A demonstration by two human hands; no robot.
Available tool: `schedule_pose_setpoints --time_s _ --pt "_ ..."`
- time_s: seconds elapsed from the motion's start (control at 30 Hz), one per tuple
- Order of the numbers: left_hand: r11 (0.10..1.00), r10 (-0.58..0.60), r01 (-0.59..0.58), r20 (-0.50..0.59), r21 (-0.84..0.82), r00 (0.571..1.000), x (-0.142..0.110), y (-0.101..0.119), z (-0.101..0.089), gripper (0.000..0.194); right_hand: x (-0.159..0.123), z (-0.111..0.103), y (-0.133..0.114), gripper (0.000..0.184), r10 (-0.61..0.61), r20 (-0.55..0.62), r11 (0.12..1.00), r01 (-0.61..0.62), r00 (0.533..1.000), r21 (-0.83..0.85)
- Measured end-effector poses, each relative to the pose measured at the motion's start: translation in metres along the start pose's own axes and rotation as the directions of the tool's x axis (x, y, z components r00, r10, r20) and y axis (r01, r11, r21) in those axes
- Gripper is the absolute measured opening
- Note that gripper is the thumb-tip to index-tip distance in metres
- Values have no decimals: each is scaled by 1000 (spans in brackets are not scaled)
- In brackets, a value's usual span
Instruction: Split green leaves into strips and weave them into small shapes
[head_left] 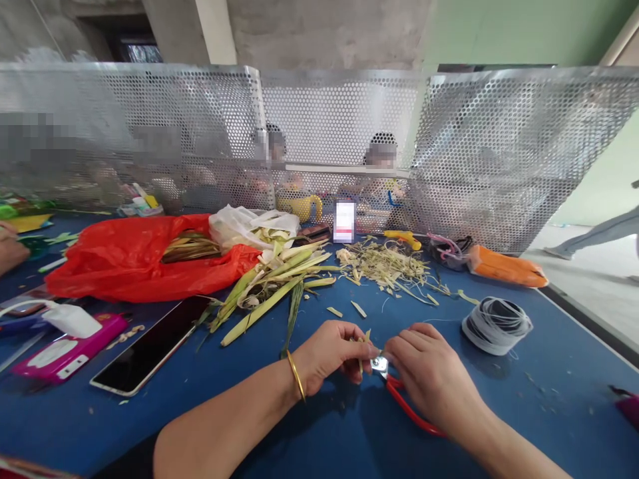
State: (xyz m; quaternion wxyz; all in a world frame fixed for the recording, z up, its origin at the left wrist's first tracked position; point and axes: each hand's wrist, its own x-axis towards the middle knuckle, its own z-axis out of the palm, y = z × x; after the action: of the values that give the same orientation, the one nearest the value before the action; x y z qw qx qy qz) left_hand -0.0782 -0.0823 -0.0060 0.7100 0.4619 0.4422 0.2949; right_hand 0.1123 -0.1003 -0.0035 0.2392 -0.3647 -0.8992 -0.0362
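My left hand (332, 356) is closed in a pinch on a short pale strip of leaf (363, 346), a gold bangle on its wrist. My right hand (432, 376) grips red-handled scissors (399, 392), whose metal blades meet the strip between the two hands. Both hands hover just above the blue table (299, 426), near its front edge. Just beyond them lies a pile of long green and yellow leaves (272, 279), with a heap of pale leaf trimmings (384, 263) to its right.
A red plastic bag (130, 256) with leaves and a white bag (249, 223) lie at the back left. A phone (150, 346) and pink case (64, 352) are left. A coil of white thread (496, 322) and an orange pouch (504, 266) sit right. A perforated metal screen (319, 133) borders the table; people sit behind it.
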Motion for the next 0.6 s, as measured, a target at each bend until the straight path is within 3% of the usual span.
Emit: schedule_pose_setpoints --time_s 0.17,0.4,0.6 --pt "1000 11 -12 63 18 998 1 -1 0 37 2 0 3 30 -11 11 1000 12 1000 -17" --pt "961 134 -136 25 243 991 -2 1 2 27 0 1 1 27 -13 75 1000 13 997 -9" --pt "980 105 -111 46 165 993 -2 2 2 24 2 0 1 30 -20 36 1000 21 999 -19"
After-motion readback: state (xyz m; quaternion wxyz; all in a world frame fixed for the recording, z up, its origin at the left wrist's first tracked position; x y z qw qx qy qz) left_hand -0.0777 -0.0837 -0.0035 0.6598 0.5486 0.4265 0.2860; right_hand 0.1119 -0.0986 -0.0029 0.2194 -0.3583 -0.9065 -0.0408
